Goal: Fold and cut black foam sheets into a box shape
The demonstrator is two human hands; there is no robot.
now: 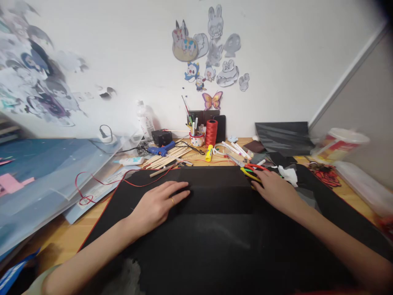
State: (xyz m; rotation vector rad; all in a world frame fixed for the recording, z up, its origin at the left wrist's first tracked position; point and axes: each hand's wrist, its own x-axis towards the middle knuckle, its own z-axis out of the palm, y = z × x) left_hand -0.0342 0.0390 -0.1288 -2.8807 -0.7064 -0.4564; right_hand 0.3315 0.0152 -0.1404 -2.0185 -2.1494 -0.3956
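Observation:
A long black box-like piece (pixel 215 196) lies on the black mat (pixel 107 229). My left hand (pixel 161 200), with a ring on one finger, rests on its left end, fingers stretched out and apart. At the far right corner of the piece, my right hand (pixel 270 184) reaches over scissors (pixel 240 161) with red handles and a tool with yellow-green handles (pixel 250 174). The fingertips touch the handles; whether they grip them is hidden.
Behind the mat stand a red thread spool (pixel 211 133), a pen cup (pixel 197 138) and a yellow glue stick (pixel 209 153). A blue glue gun (pixel 161 149) lies by wooden sticks (pixel 181 151). Red cord (pixel 132 184) trails at left; white tissue (pixel 288 175) sits at right.

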